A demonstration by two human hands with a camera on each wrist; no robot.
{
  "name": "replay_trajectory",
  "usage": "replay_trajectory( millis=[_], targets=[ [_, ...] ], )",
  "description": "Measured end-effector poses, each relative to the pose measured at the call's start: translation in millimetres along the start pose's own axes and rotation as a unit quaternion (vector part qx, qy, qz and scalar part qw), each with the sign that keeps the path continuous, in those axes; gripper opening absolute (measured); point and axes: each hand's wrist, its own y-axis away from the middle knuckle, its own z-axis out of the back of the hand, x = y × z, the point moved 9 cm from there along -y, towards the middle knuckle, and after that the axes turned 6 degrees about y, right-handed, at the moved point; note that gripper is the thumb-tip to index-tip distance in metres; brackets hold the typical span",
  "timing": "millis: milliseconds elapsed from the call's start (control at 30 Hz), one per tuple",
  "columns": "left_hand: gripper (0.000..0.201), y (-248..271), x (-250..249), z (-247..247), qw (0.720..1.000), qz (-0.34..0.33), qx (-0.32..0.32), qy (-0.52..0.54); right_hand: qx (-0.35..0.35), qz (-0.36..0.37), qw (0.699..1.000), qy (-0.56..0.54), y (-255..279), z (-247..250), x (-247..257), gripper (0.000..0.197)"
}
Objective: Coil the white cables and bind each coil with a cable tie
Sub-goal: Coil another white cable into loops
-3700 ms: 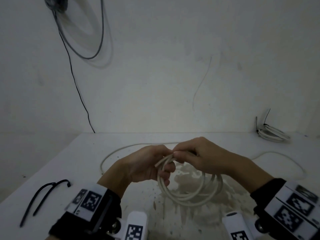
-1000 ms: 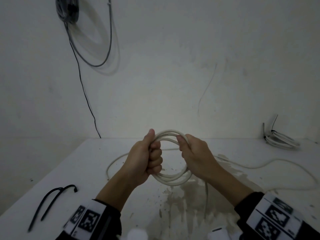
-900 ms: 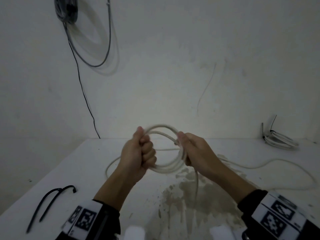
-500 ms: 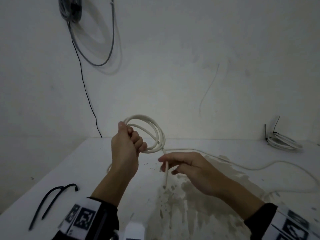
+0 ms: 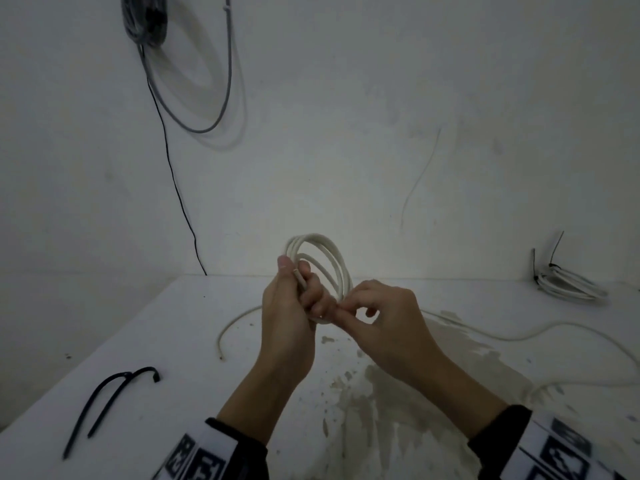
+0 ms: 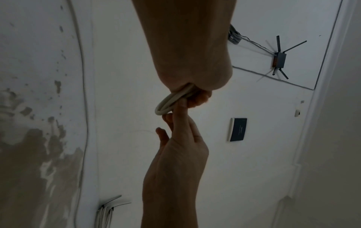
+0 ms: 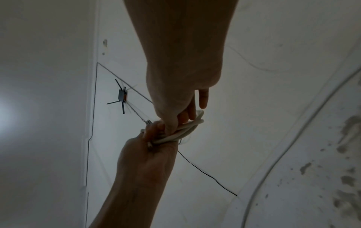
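From the head view, the left hand holds a round coil of thick white cable up in the air over the white bench. Its fingers are curled tight around the loops, and one cut end pokes out by the thumb. The right hand pinches the bottom of the coil with its thumb and finger. The loops look stiff and springy. I think they could pop open and spread if either grip gets loose, because nothing ties them yet. The two black plastic cable ties lie well apart on the bench to the left, so one hand must let go to fetch one. That is when the coil may fall open. A loose long white cable lies on the bench, and a tied white bundle sits in the far right corner.

From the left wrist view, the coil sticks out of the closed left hand as smooth, pale loops lying side by side. The right hand touches it from below.

From the right wrist view, the right hand pinches the loops, and the left hand clamps them. The loops cross a little here, so they could tangle.
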Motion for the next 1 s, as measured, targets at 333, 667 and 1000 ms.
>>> replay_trajectory(
  millis=[333,667,1000],
  targets=[
    [0.039,17,28,-12,0.961,0.220,0.087,0.140,0.059,-0.343,0.894,-0.281,10,-4,-41,0.048],
    [0.042,14,39,-14,0.972,0.208,0.099,-0.042,0.132,-0.436,0.812,-0.366,25,-21,-52,0.056],
    [0.019,20,54,-5,0.953,0.283,0.105,0.030,0.082,-0.448,0.705,-0.544,26,-24,-51,0.030]
  ],
)
